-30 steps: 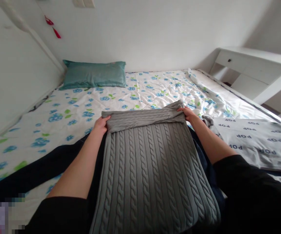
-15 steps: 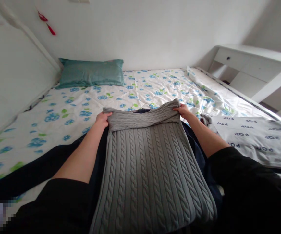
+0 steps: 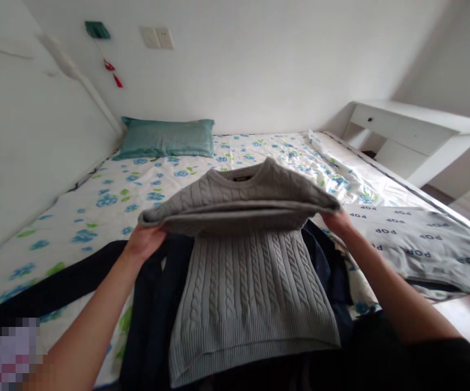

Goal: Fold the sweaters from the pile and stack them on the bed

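Note:
A grey cable-knit sweater [image 3: 255,277] hangs spread between my hands, its round neckline with a dark label at the far end and its ribbed hem nearest me. My left hand [image 3: 145,241] is closed on a sleeve part at the left. At the right, my right hand [image 3: 336,221] grips the other sleeve part. Between them the raised sleeve fabric forms a band across the upper body. Dark navy clothing [image 3: 153,304] lies under and beside the sweater on the bed.
The floral bed sheet [image 3: 84,222] bears a green pillow [image 3: 167,138] at the back left. Grey fabric printed "POP" [image 3: 414,236] lies to the right. A white desk [image 3: 401,130] stands beyond the bed's right edge. Red tassels [image 3: 116,80] hang on the wall.
My hands have moved farther apart and nearer to me. The folded top of the sweater has opened out, so its neckline and hem now show. The view has tilted upward.

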Action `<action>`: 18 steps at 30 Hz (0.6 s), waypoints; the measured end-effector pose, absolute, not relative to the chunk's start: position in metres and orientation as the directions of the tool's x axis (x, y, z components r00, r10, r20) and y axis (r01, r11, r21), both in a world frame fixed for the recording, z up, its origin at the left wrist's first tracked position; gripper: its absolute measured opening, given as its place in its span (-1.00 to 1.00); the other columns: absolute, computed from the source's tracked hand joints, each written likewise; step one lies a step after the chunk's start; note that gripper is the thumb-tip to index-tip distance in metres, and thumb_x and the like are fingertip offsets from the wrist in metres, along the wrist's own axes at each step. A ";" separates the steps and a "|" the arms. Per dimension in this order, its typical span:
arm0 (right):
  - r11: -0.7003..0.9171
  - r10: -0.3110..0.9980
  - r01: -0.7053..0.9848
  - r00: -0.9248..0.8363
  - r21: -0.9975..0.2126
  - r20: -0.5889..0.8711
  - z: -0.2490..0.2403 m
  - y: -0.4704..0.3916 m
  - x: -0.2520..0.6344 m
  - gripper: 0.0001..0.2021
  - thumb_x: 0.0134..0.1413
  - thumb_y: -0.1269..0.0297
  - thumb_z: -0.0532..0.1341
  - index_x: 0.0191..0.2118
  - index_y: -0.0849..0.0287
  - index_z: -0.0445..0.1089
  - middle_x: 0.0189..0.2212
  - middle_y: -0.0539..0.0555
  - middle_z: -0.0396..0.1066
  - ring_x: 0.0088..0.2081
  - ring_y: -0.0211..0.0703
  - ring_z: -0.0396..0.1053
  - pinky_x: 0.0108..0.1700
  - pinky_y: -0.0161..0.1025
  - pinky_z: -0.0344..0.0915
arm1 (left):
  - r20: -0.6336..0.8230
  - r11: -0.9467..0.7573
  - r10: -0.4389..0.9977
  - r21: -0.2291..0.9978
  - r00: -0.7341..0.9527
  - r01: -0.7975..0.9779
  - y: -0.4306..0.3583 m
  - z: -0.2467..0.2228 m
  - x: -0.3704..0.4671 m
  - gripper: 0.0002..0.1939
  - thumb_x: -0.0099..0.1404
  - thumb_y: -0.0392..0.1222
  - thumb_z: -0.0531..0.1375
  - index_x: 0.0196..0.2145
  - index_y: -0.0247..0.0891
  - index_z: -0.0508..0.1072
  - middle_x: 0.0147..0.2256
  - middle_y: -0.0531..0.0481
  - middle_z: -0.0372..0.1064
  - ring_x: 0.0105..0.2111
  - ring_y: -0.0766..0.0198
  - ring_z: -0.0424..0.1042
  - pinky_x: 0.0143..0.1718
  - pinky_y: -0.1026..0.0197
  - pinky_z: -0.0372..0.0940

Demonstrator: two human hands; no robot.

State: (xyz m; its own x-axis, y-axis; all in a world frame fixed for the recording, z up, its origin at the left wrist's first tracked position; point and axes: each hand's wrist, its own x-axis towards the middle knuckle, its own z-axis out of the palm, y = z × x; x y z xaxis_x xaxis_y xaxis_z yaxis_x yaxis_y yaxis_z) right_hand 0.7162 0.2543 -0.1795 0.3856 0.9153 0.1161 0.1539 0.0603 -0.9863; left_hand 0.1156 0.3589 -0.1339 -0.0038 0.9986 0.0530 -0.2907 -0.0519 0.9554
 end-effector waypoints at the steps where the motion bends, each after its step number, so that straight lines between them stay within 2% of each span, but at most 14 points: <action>1: 0.008 0.934 0.209 0.349 -0.978 0.082 -0.195 0.219 0.713 -0.89 0.02 0.29 0.45 -0.28 0.08 0.60 -0.07 0.22 0.67 0.14 0.27 0.52 0.19 0.03 0.50 | -0.043 0.038 0.999 0.973 -0.015 -0.227 0.330 -0.148 0.104 -0.52 0.04 -0.41 0.44 -0.07 -0.07 0.69 0.00 0.00 0.72 0.25 -0.07 0.54 0.31 -0.10 0.47; 3: -0.045 0.967 0.223 0.254 -0.974 0.013 -0.224 0.160 0.703 -0.93 -0.01 0.24 0.42 -0.38 0.06 0.57 0.03 0.24 0.66 0.19 0.30 0.52 0.22 0.04 0.48 | -0.210 0.209 0.978 0.973 0.006 -0.097 0.277 -0.173 0.087 -0.60 -0.04 -0.33 0.48 -0.21 0.04 0.73 0.02 0.02 0.72 0.33 -0.19 0.48 0.33 -0.16 0.46; 4: -0.062 0.979 0.239 0.205 -0.969 -0.012 -0.236 0.138 0.696 -0.93 -0.04 0.22 0.41 -0.39 0.06 0.58 0.04 0.24 0.66 0.21 0.31 0.51 0.25 0.05 0.46 | -0.281 0.283 0.958 0.959 0.064 -0.029 0.254 -0.181 0.083 -0.60 -0.05 -0.29 0.51 -0.21 0.04 0.74 0.08 -0.01 0.71 0.38 -0.22 0.43 0.36 -0.17 0.43; 6: -0.087 0.989 0.257 0.137 -0.963 -0.052 -0.251 0.111 0.684 -0.88 -0.11 0.20 0.38 -0.37 0.05 0.62 0.00 0.21 0.68 0.20 0.28 0.53 0.29 0.06 0.43 | -0.390 0.385 0.909 0.921 0.149 0.064 0.219 -0.189 0.082 -0.53 -0.09 -0.26 0.54 -0.15 -0.01 0.76 0.15 -0.13 0.67 0.40 -0.26 0.40 0.39 -0.16 0.39; 9: -0.188 0.977 0.166 0.134 -0.968 -0.167 -0.259 0.099 0.676 -0.70 -0.12 0.15 0.35 -0.20 0.04 0.67 -0.10 0.15 0.70 0.03 0.19 0.60 0.17 0.02 0.50 | -0.463 0.461 0.878 0.886 0.123 0.049 0.195 -0.186 0.084 -0.40 -0.11 -0.34 0.46 -0.03 -0.08 0.73 0.12 -0.20 0.67 0.27 -0.21 0.55 0.27 -0.10 0.49; 11: -0.295 0.940 0.025 0.184 -0.955 -0.286 -0.257 0.100 0.679 -0.59 -0.04 0.08 0.32 -0.04 0.03 0.65 -0.13 0.14 0.70 -0.07 0.13 0.64 0.01 -0.03 0.55 | -0.491 0.493 0.869 0.870 0.060 -0.026 0.192 -0.179 0.082 -0.39 -0.05 -0.33 0.38 0.02 -0.09 0.68 0.05 -0.18 0.68 0.11 -0.11 0.65 0.12 -0.07 0.58; 13: -0.390 0.883 -0.091 0.244 -0.916 -0.400 -0.254 0.101 0.686 -0.54 0.08 0.00 0.26 0.04 0.04 0.61 -0.16 0.17 0.70 -0.14 0.10 0.66 -0.10 -0.06 0.57 | -0.553 0.551 0.833 0.830 -0.007 -0.082 0.192 -0.174 0.080 -0.54 0.11 -0.20 0.33 0.01 -0.15 0.65 -0.08 -0.21 0.69 -0.04 -0.07 0.70 -0.02 -0.05 0.62; 14: -0.430 0.854 -0.127 0.262 -0.894 -0.449 -0.252 0.101 0.689 -0.54 0.13 -0.05 0.22 0.03 0.06 0.60 -0.19 0.20 0.69 -0.18 0.10 0.67 -0.14 -0.06 0.57 | -0.590 0.584 0.807 0.806 -0.041 -0.098 0.192 -0.173 0.081 -0.64 0.21 -0.10 0.30 -0.04 -0.19 0.64 -0.15 -0.24 0.68 -0.10 -0.07 0.70 -0.07 -0.05 0.63; 16: -0.484 0.823 -0.161 0.250 -0.860 -0.510 -0.251 0.100 0.690 -0.55 0.19 -0.15 0.20 -0.08 0.09 0.60 -0.24 0.25 0.68 -0.22 0.14 0.68 -0.16 -0.03 0.59 | -0.644 0.633 0.760 0.764 -0.087 -0.121 0.187 -0.174 0.087 -0.69 0.34 0.05 0.24 -0.16 -0.21 0.62 -0.25 -0.28 0.65 -0.13 -0.11 0.71 -0.12 -0.04 0.64; 18: -0.491 0.841 -0.151 0.176 -0.858 -0.512 -0.254 0.098 0.686 -0.59 0.15 -0.19 0.31 -0.22 0.09 0.59 -0.27 0.27 0.67 -0.21 0.18 0.68 -0.13 0.00 0.60 | -0.646 0.633 0.760 0.761 -0.076 -0.141 0.178 -0.179 0.099 -0.71 0.39 0.08 0.24 -0.21 -0.17 0.61 -0.25 -0.29 0.66 -0.05 -0.15 0.72 -0.08 -0.05 0.65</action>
State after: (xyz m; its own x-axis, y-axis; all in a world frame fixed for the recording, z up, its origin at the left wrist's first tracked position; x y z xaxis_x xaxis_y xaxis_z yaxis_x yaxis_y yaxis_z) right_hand 0.6863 0.0976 -0.2536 0.1758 0.8408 -0.5120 -0.1509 -0.4909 -0.8580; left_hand 0.0992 0.1784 -0.1785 -0.0762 0.7596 -0.6459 -0.1408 0.6331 0.7611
